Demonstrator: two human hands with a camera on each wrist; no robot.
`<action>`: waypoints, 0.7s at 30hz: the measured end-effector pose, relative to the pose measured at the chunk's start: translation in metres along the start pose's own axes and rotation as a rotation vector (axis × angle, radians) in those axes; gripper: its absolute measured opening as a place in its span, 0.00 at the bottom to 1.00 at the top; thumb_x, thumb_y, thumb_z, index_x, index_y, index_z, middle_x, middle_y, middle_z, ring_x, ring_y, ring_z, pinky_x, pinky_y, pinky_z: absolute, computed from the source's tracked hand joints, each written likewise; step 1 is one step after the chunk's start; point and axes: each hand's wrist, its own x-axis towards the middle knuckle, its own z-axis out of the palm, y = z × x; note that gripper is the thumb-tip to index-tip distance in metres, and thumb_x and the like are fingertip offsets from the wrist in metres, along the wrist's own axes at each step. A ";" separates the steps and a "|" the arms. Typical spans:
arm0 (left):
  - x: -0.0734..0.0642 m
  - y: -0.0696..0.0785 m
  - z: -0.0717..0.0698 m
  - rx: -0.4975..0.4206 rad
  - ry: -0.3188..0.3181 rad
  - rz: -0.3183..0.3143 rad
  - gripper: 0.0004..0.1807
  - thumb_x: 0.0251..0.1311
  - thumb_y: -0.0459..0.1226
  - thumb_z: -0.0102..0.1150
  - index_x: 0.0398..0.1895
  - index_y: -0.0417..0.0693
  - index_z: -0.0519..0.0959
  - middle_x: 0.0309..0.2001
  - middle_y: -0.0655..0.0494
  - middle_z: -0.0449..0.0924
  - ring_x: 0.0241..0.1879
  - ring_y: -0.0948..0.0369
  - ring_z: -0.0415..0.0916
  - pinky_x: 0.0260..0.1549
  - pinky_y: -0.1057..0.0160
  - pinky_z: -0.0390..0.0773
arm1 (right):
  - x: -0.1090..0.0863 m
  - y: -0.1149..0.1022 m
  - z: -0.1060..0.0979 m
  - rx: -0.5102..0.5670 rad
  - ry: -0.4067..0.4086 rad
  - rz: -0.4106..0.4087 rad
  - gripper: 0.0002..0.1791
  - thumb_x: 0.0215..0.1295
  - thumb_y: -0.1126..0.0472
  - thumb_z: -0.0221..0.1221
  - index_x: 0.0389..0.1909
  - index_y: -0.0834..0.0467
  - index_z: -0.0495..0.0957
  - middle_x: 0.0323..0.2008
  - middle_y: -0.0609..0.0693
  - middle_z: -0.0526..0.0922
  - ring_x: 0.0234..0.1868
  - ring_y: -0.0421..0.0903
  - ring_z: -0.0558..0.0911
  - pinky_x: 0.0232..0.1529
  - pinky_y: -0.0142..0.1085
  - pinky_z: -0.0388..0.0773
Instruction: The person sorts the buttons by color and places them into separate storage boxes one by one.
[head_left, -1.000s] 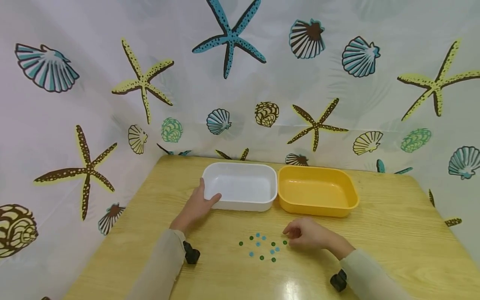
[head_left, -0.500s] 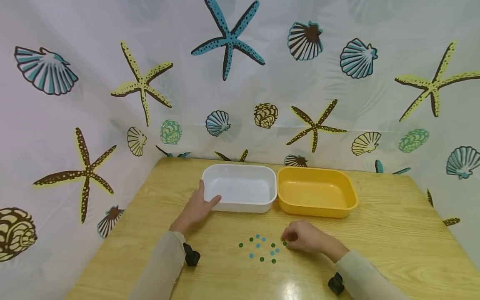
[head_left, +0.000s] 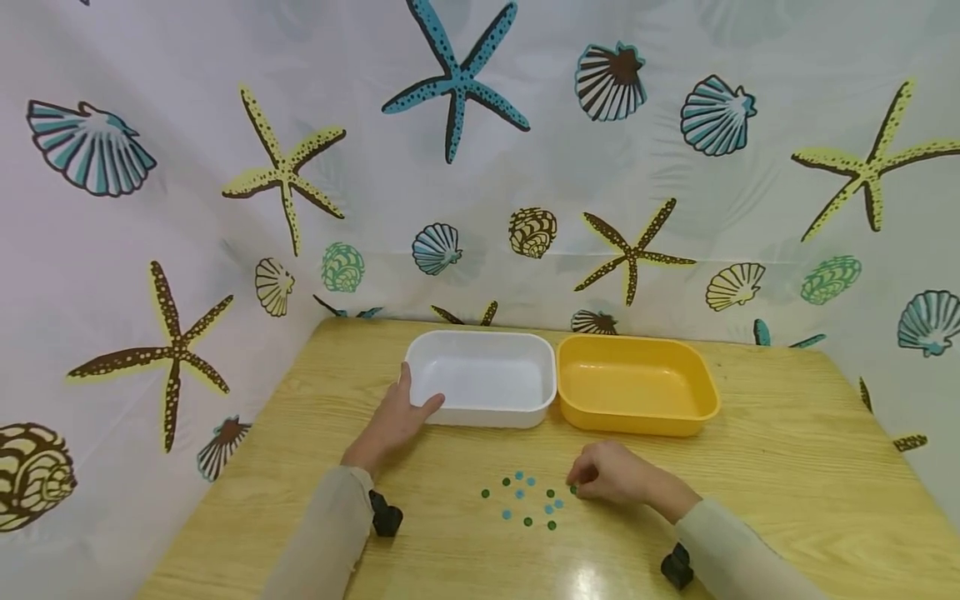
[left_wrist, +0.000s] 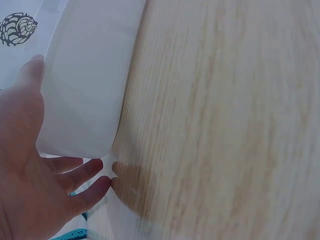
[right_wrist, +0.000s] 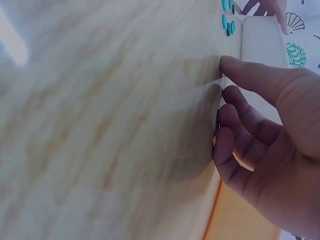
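Note:
My left hand [head_left: 392,423] rests at the near left corner of a white plastic tub [head_left: 490,418]. In the left wrist view its thumb [left_wrist: 33,75] lies along the tub's rim, and the other fingers spread loosely past the end wall. My right hand [head_left: 617,473] is down on the table, fingers bent, thumb and index fingertips around a small green disc [head_left: 573,490]. In the right wrist view the fingertips [right_wrist: 229,62] meet the tabletop, and the disc cannot be made out there. Left of this hand lie several loose green discs [head_left: 528,522] and blue discs [head_left: 507,515].
A yellow plastic tub [head_left: 637,423] stands against the white tub's right side. Both are on a wood-grain table [head_left: 795,450]. A white cloth [head_left: 525,167] printed with starfish and shells hangs behind and at both sides.
My right thumb and index fingertips have come in around the green disc that lay just left of them. The left hand stays at the white tub; the view has shifted slightly.

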 end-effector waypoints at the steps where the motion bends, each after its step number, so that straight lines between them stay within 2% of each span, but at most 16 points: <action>1: 0.000 0.001 0.001 0.001 0.003 -0.001 0.59 0.58 0.68 0.43 0.73 0.42 0.25 0.72 0.31 0.37 0.70 0.39 0.42 0.64 0.41 0.50 | -0.001 0.001 0.000 0.001 0.003 -0.002 0.05 0.56 0.65 0.65 0.35 0.56 0.86 0.29 0.39 0.78 0.30 0.34 0.74 0.33 0.29 0.74; 9: 0.001 0.002 0.004 -0.003 0.008 0.002 0.57 0.61 0.65 0.45 0.73 0.41 0.25 0.71 0.29 0.37 0.69 0.37 0.44 0.63 0.40 0.51 | -0.002 0.001 -0.001 0.003 0.005 0.002 0.04 0.55 0.65 0.66 0.32 0.55 0.85 0.30 0.40 0.79 0.31 0.33 0.75 0.33 0.29 0.74; 15: 0.003 -0.001 0.004 -0.004 0.016 0.008 0.59 0.59 0.67 0.44 0.73 0.41 0.26 0.71 0.30 0.37 0.69 0.38 0.45 0.63 0.41 0.52 | 0.001 -0.004 -0.002 -0.004 -0.006 0.037 0.05 0.54 0.67 0.66 0.29 0.54 0.83 0.28 0.39 0.78 0.30 0.34 0.74 0.33 0.30 0.74; 21: 0.003 -0.004 0.003 -0.002 0.014 0.008 0.60 0.58 0.68 0.44 0.73 0.40 0.26 0.71 0.29 0.38 0.69 0.38 0.44 0.63 0.41 0.51 | 0.004 -0.009 0.000 0.034 -0.009 0.061 0.09 0.51 0.67 0.67 0.23 0.52 0.78 0.24 0.37 0.76 0.27 0.35 0.73 0.31 0.31 0.73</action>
